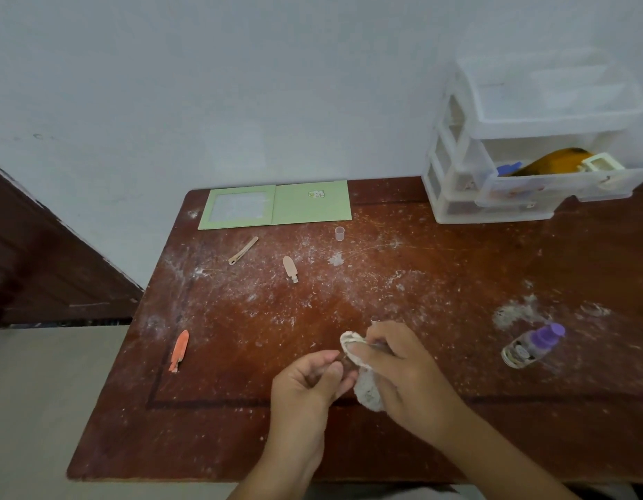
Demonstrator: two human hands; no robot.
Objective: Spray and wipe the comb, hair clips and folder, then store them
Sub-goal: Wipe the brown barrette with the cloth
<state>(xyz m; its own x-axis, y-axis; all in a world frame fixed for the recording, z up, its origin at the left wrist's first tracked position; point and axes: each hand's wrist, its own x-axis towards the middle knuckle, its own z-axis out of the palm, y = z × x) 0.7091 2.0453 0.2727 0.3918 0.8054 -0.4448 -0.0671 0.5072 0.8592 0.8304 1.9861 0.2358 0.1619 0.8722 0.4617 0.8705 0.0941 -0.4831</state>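
Note:
My left hand [309, 382] pinches one end of a small thin hair clip [343, 359], mostly hidden by fingers and cloth. My right hand [395, 369] presses a grey-white cloth [366, 389] around that clip. An orange clip [179, 351] lies at the table's left. A beige clip [290, 268] and a long thin tan clip [243, 250] lie farther back. The green folder [276, 207] lies open flat at the back edge. A spray bottle with a purple cap [533, 345] lies on its side at the right. I see no comb on the table.
The brown wooden table [240, 427] is dusted with white specks. A small clear cap [339, 233] stands near the folder. A clear plastic drawer unit [493, 207] stands at the back right, with its middle drawer [565, 185] pulled out holding assorted items.

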